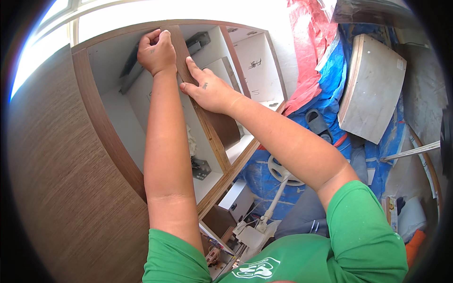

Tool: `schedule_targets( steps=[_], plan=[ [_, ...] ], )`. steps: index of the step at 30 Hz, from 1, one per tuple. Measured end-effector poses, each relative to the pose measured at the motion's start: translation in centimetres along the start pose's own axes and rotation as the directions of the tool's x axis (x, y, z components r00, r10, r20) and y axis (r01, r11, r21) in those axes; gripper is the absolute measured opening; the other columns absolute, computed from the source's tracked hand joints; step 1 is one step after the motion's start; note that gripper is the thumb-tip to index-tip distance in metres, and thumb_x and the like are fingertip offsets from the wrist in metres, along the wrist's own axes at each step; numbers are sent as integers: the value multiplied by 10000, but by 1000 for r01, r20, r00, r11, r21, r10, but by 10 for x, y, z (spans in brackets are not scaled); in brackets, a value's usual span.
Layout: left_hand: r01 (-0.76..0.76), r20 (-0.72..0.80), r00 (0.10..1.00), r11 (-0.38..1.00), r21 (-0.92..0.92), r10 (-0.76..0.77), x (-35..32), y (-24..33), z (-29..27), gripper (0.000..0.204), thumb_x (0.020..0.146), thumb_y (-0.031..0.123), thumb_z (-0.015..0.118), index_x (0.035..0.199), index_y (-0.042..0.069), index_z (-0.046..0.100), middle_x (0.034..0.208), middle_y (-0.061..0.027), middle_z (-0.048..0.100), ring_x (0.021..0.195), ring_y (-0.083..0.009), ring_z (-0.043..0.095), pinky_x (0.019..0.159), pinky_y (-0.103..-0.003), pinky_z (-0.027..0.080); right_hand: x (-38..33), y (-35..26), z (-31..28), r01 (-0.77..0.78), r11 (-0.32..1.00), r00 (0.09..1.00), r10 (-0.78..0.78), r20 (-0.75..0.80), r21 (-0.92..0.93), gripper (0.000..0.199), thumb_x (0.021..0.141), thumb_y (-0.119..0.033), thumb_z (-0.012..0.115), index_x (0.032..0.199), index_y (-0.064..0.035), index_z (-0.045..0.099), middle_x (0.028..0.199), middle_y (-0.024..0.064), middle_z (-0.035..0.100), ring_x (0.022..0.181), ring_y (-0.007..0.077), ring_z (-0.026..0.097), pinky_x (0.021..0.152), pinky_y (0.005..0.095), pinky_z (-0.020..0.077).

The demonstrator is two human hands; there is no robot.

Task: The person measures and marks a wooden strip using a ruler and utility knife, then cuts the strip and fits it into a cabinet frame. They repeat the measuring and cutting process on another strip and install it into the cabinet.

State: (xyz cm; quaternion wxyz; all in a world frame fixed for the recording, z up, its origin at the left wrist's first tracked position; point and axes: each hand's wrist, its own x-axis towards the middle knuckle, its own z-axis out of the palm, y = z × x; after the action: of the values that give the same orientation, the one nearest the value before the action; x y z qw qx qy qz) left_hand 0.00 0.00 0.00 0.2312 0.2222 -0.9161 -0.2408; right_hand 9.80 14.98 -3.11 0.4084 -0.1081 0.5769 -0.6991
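A brown wooden cabinet frame with white-lined compartments stands ahead of me. A brown upright divider [206,123] runs down the front between two compartments. My left hand [157,53] is closed at the divider's upper end, its fingers curled together by the top rail [113,37]. Whatever it may pinch is too small or hidden to make out. Lower down, my right hand [207,89] rests against the same divider. Its thumb and index finger are stretched apart along the wood, while the other fingers are partly hidden behind.
Dark metal drawer runners [198,42] sit inside the cabinet. A wide wood-grain panel [71,165] fills the left side. Right of the cabinet are red sheeting [309,56], blue sheeting, a pale panelled box [373,87] and a slipper [318,123]. A white stand fan [255,236] stands below.
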Motion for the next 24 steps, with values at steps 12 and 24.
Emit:
schedule_targets(
  steps=[12, 24],
  plan=[
    [-77, -22, 997, 997, 15, 77, 6, -6, 1, 179, 758, 144, 803, 882, 17, 783, 852, -43, 760, 769, -132, 684, 756, -282, 554, -16, 28, 13, 99, 991, 984, -85, -156, 84, 903, 1000, -486, 591, 1696, -143, 129, 1406, 316, 487, 1357, 448, 525, 1175, 454, 402],
    [-102, 43, 994, 994, 42, 101, 11, -4, 1, 168, 818, 159, 729, 901, 14, 750, 840, -76, 744, 790, -173, 673, 762, -335, 549, -144, 104, 48, -172, 621, 985, 114, 128, 765, 152, 1007, -104, 662, 1126, -34, 596, 894, -13, 626, 751, 32, 510, 635, 228, 409]
  ],
)
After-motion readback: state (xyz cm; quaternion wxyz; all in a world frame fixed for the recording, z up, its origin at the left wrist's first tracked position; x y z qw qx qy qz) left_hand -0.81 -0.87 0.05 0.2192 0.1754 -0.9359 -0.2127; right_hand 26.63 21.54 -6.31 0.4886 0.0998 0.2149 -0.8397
